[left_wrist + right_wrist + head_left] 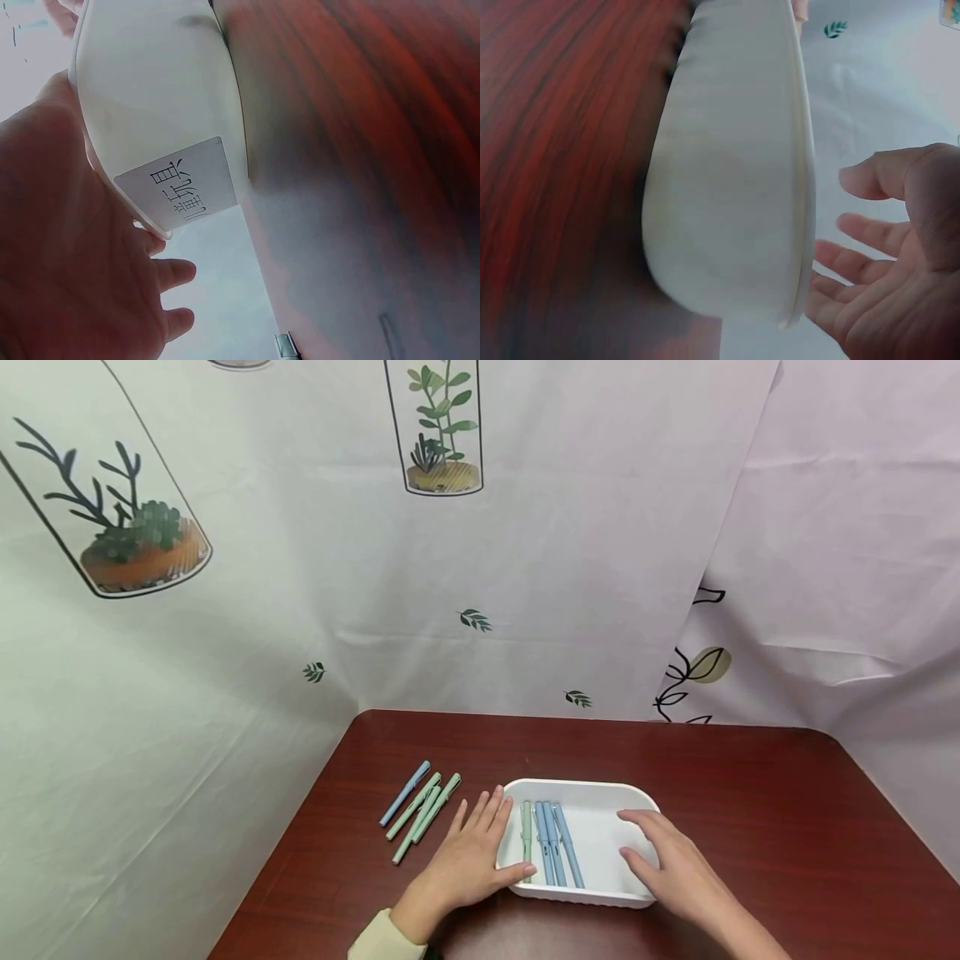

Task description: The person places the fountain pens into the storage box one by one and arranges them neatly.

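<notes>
- A shallow white plastic tray (pixel 600 793) with rounded corners sits on a dark reddish-brown wooden table (pixel 750 793), toward its near edge; everything below is placed relative to this tray.
- Inside the tray, against its left wall, lie one pale green pen (pixel 527 831) and three blue pens (pixel 555 843), side by side and roughly parallel, running from the far side toward the near side.
- The left hand (pixel 468 852) lies at the tray's left wall, fingers straight and slightly spread, pointing away from the person; its thumb reaches over the near-left rim. It curls around nothing.
- In the left wrist view the same left hand (pixel 67 255) is beside the tray's outer wall (pixel 150 90), which carries a white label with black characters (pixel 184 187).
- The right hand (pixel 671 860) is at the tray's right end, fingers relaxed and loosely bent over the rim, thumb inside near the tray floor. It is not clamped on anything; whether it actually touches the rim I cannot tell.
- The right wrist view shows the right hand (pixel 900 255) open, palm toward the tray's outer wall (pixel 727 187), with a gap visible between them.
- Left of the tray, just beyond the left hand's fingers, one blue pen (pixel 405 792) and three pale green pens (pixel 423 810) lie on the table in a slanted group.
- Behind the table hangs a pale cloth printed with plants in jars (pixel 442 427).
</notes>
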`<act>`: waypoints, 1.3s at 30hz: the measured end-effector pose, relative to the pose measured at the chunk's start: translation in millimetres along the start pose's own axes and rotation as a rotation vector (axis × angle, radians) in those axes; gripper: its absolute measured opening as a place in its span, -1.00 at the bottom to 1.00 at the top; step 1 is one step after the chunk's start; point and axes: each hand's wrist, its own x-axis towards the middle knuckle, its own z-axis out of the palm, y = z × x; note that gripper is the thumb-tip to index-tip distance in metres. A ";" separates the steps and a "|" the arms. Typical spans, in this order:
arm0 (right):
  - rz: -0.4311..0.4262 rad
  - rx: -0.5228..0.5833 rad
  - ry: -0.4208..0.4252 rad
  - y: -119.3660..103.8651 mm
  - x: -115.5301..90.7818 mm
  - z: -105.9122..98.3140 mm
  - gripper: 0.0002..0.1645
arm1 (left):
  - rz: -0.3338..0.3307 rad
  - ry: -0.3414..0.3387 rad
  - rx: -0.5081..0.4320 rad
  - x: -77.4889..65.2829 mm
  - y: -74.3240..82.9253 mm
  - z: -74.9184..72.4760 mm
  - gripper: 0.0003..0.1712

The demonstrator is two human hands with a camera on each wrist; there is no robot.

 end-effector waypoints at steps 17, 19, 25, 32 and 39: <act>-0.108 -0.077 0.028 25.7 -28.5 5.3 -0.20 | 0.007 0.010 -0.006 -0.9 -0.3 3.0 0.15; -0.101 -0.091 0.026 27.9 -31.5 4.8 -0.20 | 0.010 0.015 -0.003 -0.8 -0.2 2.7 0.15; -0.072 -0.116 0.012 34.1 -38.0 4.4 -0.19 | 0.009 0.010 -0.002 -1.7 -0.2 1.1 0.16; -0.095 -0.155 -0.011 38.8 -41.4 7.9 -0.15 | 0.006 0.000 -0.004 -2.7 0.0 -0.7 0.16; -0.101 -0.162 -0.019 38.2 -41.4 9.1 -0.14 | 0.011 0.004 -0.002 -2.4 2.1 -2.7 0.15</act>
